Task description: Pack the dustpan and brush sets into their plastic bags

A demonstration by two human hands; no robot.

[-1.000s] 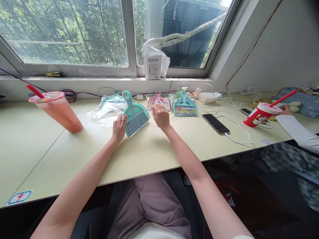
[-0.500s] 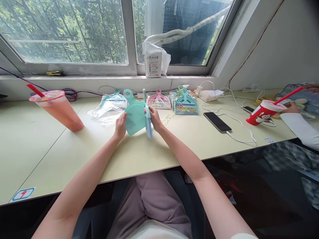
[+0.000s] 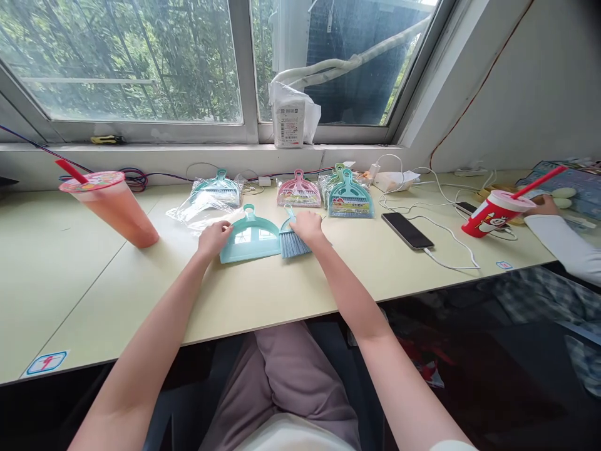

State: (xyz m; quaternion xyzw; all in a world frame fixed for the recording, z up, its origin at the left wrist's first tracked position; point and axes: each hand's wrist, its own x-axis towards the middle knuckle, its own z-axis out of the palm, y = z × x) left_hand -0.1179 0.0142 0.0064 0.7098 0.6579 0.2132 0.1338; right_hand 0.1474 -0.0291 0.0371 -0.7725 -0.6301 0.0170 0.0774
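A teal dustpan [image 3: 253, 246] lies flat on the pale table, its handle toward the window. My left hand [image 3: 215, 239] has its fingers closed on the dustpan's left edge. Right beside the dustpan is a small brush [image 3: 293, 244] with blue bristles, lying with the bristles toward me. My right hand [image 3: 307, 227] is closed on the brush near its handle. Behind them are a packed teal set [image 3: 216, 190] with clear wrapping [image 3: 200, 213], a packed pink set [image 3: 298, 190] and another packed teal set [image 3: 351, 199].
A tall pink drink [image 3: 115, 210] leans at the left. On the right are a black phone [image 3: 407, 230] with a white cable and a red cup [image 3: 494, 216] with a straw. Another person's white sleeve [image 3: 561, 241] shows at the far right of the table [image 3: 263, 300].
The dustpan and brush were held upright above the table; now both are down on it, side by side. My right hand has moved slightly right with the brush, my left hand slightly left.
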